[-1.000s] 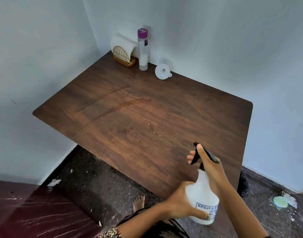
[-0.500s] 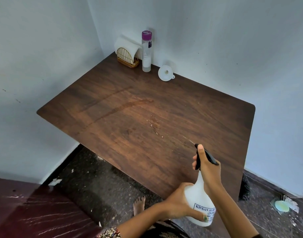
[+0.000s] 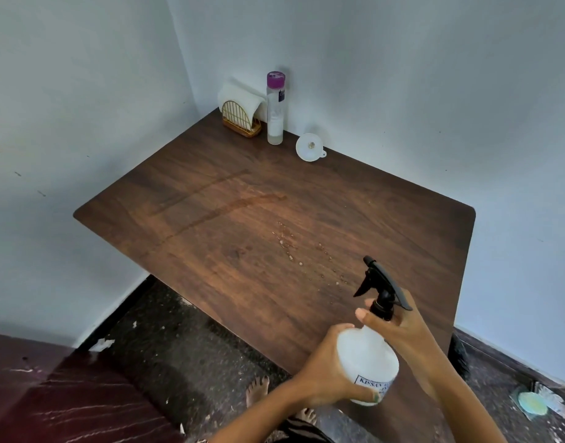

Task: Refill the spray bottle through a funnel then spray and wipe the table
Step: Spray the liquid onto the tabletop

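A white spray bottle (image 3: 367,356) with a black trigger head hangs over the near right part of the dark wooden table (image 3: 210,251). My left hand (image 3: 326,375) wraps the bottle's body from the left. My right hand (image 3: 399,330) holds the neck, its fingers off the trigger, which stands out free. Small droplets (image 3: 287,244) lie on the tabletop ahead of the nozzle. A white funnel (image 3: 310,147) lies on its side at the far edge. A clear bottle with a purple cap (image 3: 275,107) stands to the funnel's left.
A gold wire holder with white paper napkins (image 3: 241,113) sits in the far corner against the walls. Walls close the table's far and left sides. A speckled floor, my bare feet (image 3: 258,390) and some litter (image 3: 537,402) lie below.
My right hand has let the trigger go and slid down to the bottle's neck. More droplets now lie on the table than a second ago. The bottle has tipped slightly back.
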`<action>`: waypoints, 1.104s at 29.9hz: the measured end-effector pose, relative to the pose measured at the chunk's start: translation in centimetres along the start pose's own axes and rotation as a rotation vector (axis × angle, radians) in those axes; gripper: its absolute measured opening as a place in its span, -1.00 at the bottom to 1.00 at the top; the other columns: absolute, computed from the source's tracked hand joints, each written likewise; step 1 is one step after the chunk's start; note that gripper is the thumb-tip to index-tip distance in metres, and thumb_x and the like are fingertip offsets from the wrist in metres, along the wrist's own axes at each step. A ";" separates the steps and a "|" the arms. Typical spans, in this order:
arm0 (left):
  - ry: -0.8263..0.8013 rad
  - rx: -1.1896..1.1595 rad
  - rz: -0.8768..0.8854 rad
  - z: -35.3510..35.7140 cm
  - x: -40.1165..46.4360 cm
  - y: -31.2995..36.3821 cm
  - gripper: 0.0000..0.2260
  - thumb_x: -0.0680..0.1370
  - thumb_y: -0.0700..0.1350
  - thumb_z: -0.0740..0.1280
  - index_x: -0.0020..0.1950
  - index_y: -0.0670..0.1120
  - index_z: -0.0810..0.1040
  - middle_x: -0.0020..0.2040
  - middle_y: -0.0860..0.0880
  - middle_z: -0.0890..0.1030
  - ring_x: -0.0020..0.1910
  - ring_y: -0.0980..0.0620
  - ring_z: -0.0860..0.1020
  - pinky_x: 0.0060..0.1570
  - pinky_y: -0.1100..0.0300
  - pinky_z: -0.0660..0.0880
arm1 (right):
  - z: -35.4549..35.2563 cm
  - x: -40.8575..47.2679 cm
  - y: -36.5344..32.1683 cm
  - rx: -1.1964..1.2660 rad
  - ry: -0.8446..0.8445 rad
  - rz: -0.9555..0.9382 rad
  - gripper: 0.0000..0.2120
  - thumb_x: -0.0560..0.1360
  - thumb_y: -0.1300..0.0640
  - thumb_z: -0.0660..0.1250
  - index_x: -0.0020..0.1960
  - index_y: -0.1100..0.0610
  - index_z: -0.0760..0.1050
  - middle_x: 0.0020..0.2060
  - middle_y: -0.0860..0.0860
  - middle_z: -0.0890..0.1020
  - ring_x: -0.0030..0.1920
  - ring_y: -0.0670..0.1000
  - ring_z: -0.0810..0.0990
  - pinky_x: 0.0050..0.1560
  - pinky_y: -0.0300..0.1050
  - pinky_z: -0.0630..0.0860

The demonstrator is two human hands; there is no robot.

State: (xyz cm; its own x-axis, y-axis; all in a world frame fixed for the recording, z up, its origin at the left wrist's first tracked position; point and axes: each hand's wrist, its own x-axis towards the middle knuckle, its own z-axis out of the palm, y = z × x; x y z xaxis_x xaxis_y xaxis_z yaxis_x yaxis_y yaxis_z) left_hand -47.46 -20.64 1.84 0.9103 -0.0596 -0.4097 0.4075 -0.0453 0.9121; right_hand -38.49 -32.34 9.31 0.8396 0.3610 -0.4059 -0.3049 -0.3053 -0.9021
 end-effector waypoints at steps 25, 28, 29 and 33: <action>0.117 0.445 0.256 -8.5 14.1 11.1 -0.25 0.47 0.09 0.40 0.52 0.14 0.02 0.56 0.08 -0.09 0.50 -0.05 0.05 0.41 0.00 0.20 | 0.6 12.9 -8.5 -0.141 0.467 -0.302 -0.78 0.43 0.28 0.42 0.05 0.13 0.54 -0.08 -0.04 0.59 -0.06 0.00 0.58 0.01 -0.11 0.48; 0.063 0.498 0.284 -11.0 17.2 12.5 -0.29 0.52 0.11 0.34 0.54 0.08 0.00 0.57 0.06 -0.10 0.52 -0.07 -0.03 0.43 -0.05 0.13 | 1.3 16.7 -9.5 -0.191 0.500 -0.280 -0.74 0.44 0.28 0.40 0.13 0.22 0.54 -0.03 0.01 0.61 -0.01 0.02 0.58 0.05 -0.09 0.47; 0.050 0.508 0.294 -11.9 18.5 12.8 -0.29 0.52 0.10 0.33 0.54 0.06 -0.02 0.57 0.03 -0.09 0.53 -0.08 -0.06 0.44 -0.06 0.10 | 1.4 18.2 -9.9 -0.207 0.513 -0.273 -0.73 0.45 0.29 0.40 0.15 0.24 0.53 0.00 0.05 0.63 0.01 0.05 0.59 0.06 -0.08 0.48; 0.031 0.623 0.357 -13.9 22.4 14.1 -0.22 0.51 0.20 0.25 0.55 -0.09 -0.07 0.57 -0.05 -0.03 0.54 -0.02 -0.17 0.51 0.01 -0.12 | 1.6 22.6 -11.2 -0.241 0.557 -0.241 -0.72 0.46 0.30 0.39 0.17 0.26 0.53 0.08 0.14 0.64 0.10 0.10 0.59 0.08 -0.11 0.45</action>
State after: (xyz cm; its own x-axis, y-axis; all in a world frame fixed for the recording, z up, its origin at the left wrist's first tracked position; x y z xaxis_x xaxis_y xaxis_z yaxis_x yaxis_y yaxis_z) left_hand -20.36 -8.79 5.77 0.9857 -0.1486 -0.0793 -0.0240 -0.5900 0.8071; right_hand -16.80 -19.30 9.98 0.9989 -0.0467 -0.0013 -0.0239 -0.4852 -0.8741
